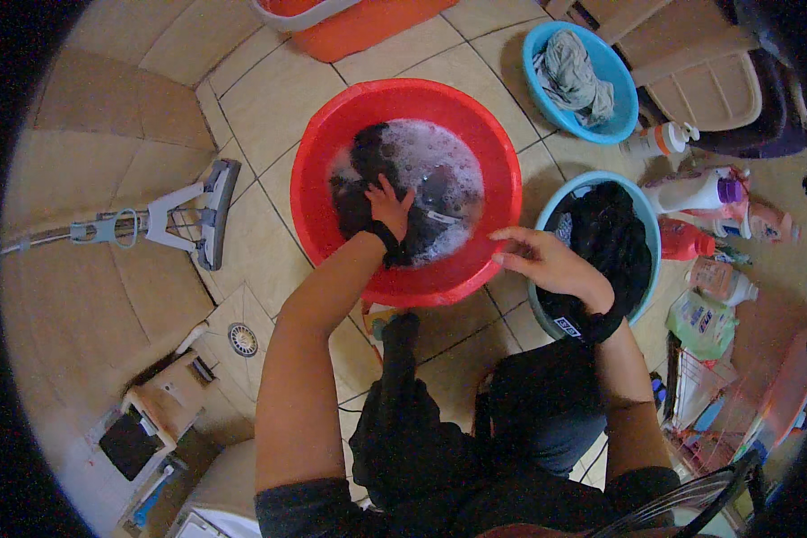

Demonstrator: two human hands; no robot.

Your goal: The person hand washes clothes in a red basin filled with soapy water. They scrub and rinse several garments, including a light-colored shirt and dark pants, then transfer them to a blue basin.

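A large red plastic basin stands on the tiled floor in front of me, with foamy water and dark fabric in it. My left hand rests on the dark fabric in the basin, its fingers spread. A small pale strip, perhaps a label, lies in the suds to its right. My right hand is at the basin's right rim with thumb and fingers apart; whether the fingertips touch the rim I cannot tell. Under my right wrist is a light blue basin piled with black fabric.
A blue basin with grey cloth stands at the upper right. Several bottles, among them a pump bottle, line the right side. An orange tub is at the top, a squeegee-type mop at the left, near a round floor drain.
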